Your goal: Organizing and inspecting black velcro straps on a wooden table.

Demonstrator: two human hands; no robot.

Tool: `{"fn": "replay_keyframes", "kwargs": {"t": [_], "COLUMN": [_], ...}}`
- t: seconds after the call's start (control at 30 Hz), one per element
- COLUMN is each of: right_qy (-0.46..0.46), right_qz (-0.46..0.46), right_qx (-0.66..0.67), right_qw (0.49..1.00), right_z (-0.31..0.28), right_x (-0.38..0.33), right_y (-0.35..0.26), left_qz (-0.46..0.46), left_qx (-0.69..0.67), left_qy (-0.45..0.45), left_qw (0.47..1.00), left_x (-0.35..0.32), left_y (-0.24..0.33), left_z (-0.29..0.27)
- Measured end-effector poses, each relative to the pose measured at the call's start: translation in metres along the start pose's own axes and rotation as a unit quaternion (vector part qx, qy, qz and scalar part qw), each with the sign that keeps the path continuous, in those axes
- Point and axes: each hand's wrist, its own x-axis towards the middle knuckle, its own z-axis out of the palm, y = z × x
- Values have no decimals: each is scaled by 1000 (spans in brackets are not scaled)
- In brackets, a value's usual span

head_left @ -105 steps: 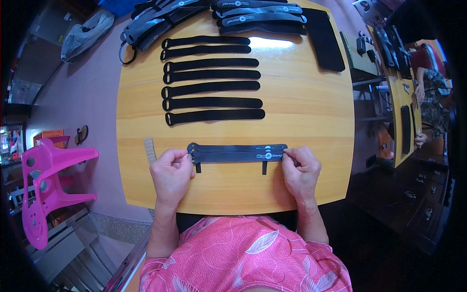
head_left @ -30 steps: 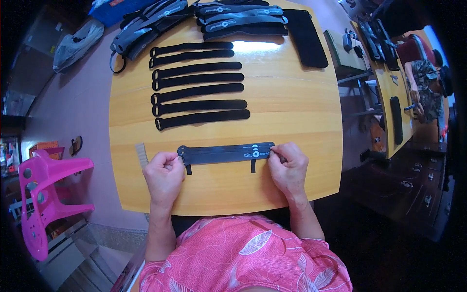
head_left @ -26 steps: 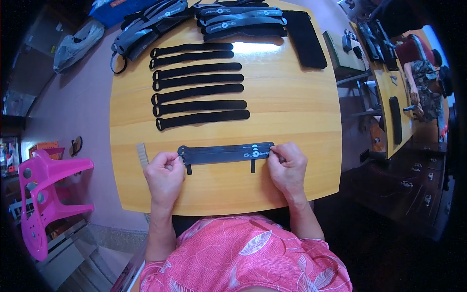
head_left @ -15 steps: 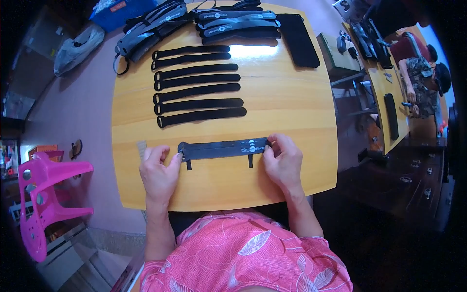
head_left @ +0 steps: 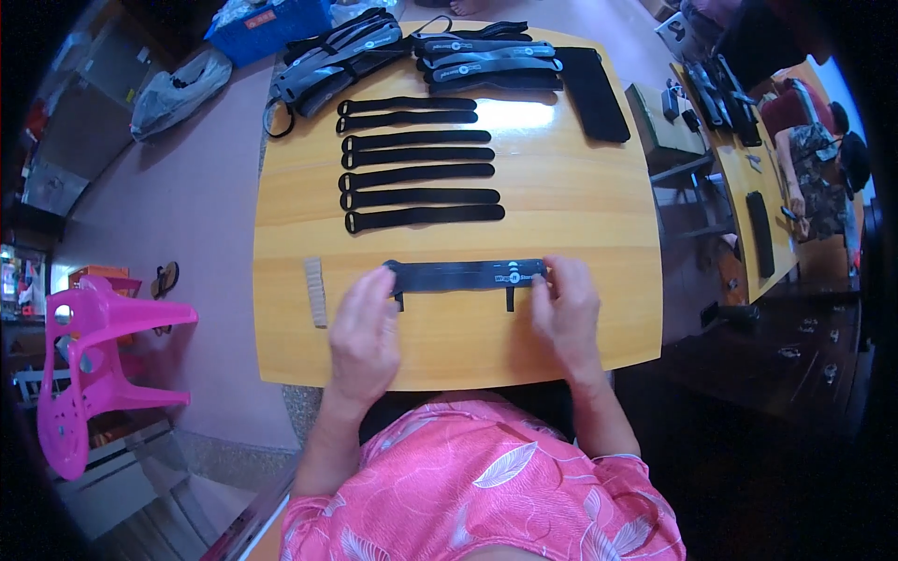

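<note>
A flat dark strip of straps (head_left: 449, 276) with pale printing near its right end lies crosswise on the table in front of me. Two short narrow black bands (head_left: 510, 299) stick out from under its near edge. My left hand (head_left: 363, 341), smeared by motion, is at the strip's left end; its fingertips are too blurred to show a grip. At the other end, my right hand (head_left: 571, 313) has its thumb and fingers around the strip's tip. Beyond the strip, several black hook-and-loop straps (head_left: 426, 218) with end loops lie in a column of rows.
Bundles of grey and black straps (head_left: 491, 65) lie along the wooden table's (head_left: 580, 224) far edge, beside a black pad (head_left: 596, 98). A ribbed beige strip (head_left: 316, 290) is at left. A pink stool (head_left: 112, 323) stands on the floor; another person (head_left: 814, 178) sits at a side table.
The view has shifted, moving the table rightward in the picture. My left hand has moved inward from its pinch on the strip's left end, uncovering the ribbed beige piece. The strip stays flat.
</note>
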Motion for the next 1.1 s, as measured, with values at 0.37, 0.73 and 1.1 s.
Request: {"fn": "replay_keyframes", "kwargs": {"t": [0.37, 0.73, 1.1], "right_qy": [-200, -214, -197], "right_qz": [-179, -84, -76], "right_qx": [-30, -235, -23], "right_qw": [963, 945, 977], "right_z": [57, -10, -23], "right_x": [-14, -21, -15], "right_y": [-42, 19, 35], "left_qz": [59, 38, -57], "left_qx": [118, 144, -93], "left_qy": [-216, -251, -98], "left_qw": [967, 956, 989], "left_x": [2, 2, -8], "left_y": [-20, -18, -35], "left_z": [18, 15, 10]}}
